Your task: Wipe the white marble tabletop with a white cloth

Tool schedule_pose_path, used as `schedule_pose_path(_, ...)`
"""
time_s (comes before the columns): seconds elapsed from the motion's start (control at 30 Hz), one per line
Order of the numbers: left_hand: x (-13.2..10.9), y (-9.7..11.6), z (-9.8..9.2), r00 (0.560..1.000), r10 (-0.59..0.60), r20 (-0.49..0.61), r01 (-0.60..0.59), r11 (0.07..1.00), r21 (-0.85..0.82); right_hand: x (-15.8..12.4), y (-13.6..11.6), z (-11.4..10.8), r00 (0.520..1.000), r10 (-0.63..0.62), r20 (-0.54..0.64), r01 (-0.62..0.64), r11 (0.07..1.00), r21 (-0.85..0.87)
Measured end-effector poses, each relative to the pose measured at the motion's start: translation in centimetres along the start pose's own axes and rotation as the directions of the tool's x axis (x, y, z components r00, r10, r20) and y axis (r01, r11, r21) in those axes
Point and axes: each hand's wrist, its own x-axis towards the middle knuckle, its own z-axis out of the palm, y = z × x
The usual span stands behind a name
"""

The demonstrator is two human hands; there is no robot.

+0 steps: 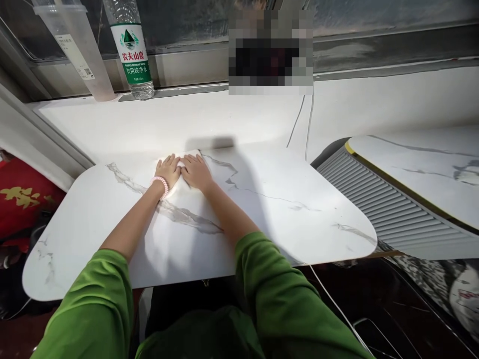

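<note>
My left hand (169, 169), with a pink coiled band (161, 182) around the wrist, lies flat near the back edge of the white marbled table (284, 229). Beside it, touching at the thumbs, my right hand (196, 171) rests flat too, fingers stretched forward. Both press on a thin white piece (182, 189), cloth or paper; I cannot tell which. Most of it is hidden under my palms.
On the window ledge behind stand a water bottle (133, 55) and a tall translucent pitcher (77, 50). Two thin cords (309, 127) hang down the wall. A ribbed counter (396, 204) stands to the right; a red cloth (26, 197) is at the left.
</note>
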Motion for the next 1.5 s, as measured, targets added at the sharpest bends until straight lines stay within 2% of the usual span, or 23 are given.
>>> schedule_pose_path(0.17,-3.9,2.3,0.2,1.0,0.008,0.011,-0.008,0.999,0.031,-3.9,0.0,-1.5,0.993,-0.082,0.085,0.089,0.993,-0.074)
schedule_pose_path(0.33,-9.7,6.1,0.7,0.992,0.124,-0.031,-0.125,0.992,-0.028,-11.2,-0.4,-4.1,0.981,-0.131,0.144,0.153,0.976,-0.152)
schedule_pose_path(0.47,-13.8,9.8,0.9,0.967,0.254,-0.015,-0.254,0.965,-0.069,-17.5,-0.6,-6.9,0.979,-0.063,0.192,0.108,0.967,-0.232)
schedule_pose_path(0.57,-15.9,12.4,0.6,0.923,0.382,0.045,-0.377,0.922,-0.09,-21.3,-0.4,-8.4,0.983,0.003,0.186,0.05,0.959,-0.28)
schedule_pose_path(0.63,-16.7,13.6,0.3,0.898,0.434,0.072,-0.427,0.899,-0.096,-23.0,0.0,-8.9,0.988,0.045,0.151,0.002,0.953,-0.303)
schedule_pose_path(0.73,-16.8,14.8,0.0,0.898,0.428,0.1,-0.419,0.903,-0.099,-23.8,0.6,-9.0,0.992,0.079,0.098,-0.047,0.953,-0.299)
schedule_pose_path(0.83,-15.8,15.1,-0.1,0.909,0.399,0.116,-0.389,0.916,-0.099,-22.9,1.4,-8.7,0.995,0.085,0.059,-0.067,0.963,-0.262)
schedule_pose_path(0.97,-13.1,14.9,-0.2,0.934,0.338,0.115,-0.33,0.94,-0.085,-20.0,2.6,-8.1,0.995,0.096,0.028,-0.088,0.974,-0.21)
schedule_pose_path(1.1,-8.0,13.9,0.2,0.947,0.289,0.143,-0.278,0.956,-0.091,-15.2,4.8,-7.0,0.991,0.132,0.018,-0.127,0.976,-0.179)
schedule_pose_path(1.27,0.7,12.4,1.4,0.956,0.284,0.079,-0.277,0.956,-0.093,-7.5,8.4,-5.7,0.977,0.21,0.039,-0.201,0.966,-0.161)
schedule_pose_path(1.33,3.5,12.1,1.6,0.962,0.262,0.071,-0.254,0.962,-0.098,-5.0,9.7,-5.4,0.972,0.229,0.044,-0.22,0.963,-0.153)
schedule_pose_path(1.4,5.2,12.0,1.7,0.967,0.245,0.07,-0.237,0.966,-0.1,-3.4,10.6,-5.2,0.97,0.237,0.048,-0.227,0.962,-0.151)
schedule_pose_path(1.5,6.2,12.0,1.8,0.973,0.222,0.066,-0.215,0.972,-0.097,-2.5,11.4,-5.0,0.973,0.225,0.053,-0.215,0.964,-0.155)
